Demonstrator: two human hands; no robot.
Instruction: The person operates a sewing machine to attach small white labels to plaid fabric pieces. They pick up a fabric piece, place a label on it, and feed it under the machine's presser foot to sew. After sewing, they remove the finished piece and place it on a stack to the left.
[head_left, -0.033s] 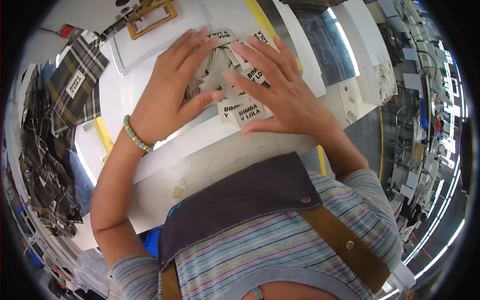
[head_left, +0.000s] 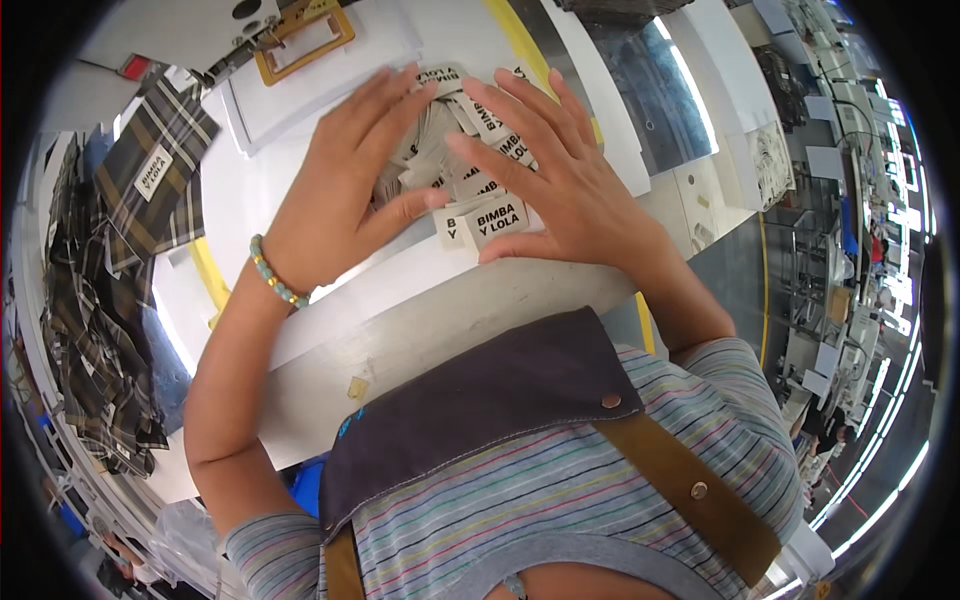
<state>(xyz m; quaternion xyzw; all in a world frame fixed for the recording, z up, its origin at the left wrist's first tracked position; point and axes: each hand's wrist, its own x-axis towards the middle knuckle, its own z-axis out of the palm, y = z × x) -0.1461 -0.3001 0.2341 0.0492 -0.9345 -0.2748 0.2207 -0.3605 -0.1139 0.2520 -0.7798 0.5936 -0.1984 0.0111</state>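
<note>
A loose heap of small white fabric labels (head_left: 428, 150) with dark print lies on the white work surface (head_left: 245, 185) between my hands. My left hand (head_left: 335, 185), a beaded bracelet at its wrist, cups the heap's left side with fingers stretched and thumb apart. Across from it, my right hand (head_left: 575, 195) spreads its fingers over the right side of the heap. One label (head_left: 497, 216) lies face up by the right thumb, overlapping another one. Both palms face the heap, and neither hand grips a label. The fingers hide some of the labels.
To the left lies a plaid fabric piece (head_left: 180, 120) bearing a white label, above a hanging pile of plaid pieces (head_left: 95, 340). A yellow-framed template (head_left: 343, 30) sits by the machine at the top. A dark glossy panel (head_left: 665, 110) is at right.
The labels have shifted slightly between my hands. The label by my right thumb now lies straighter and covers more of the one beside it. Both hands have barely moved.
</note>
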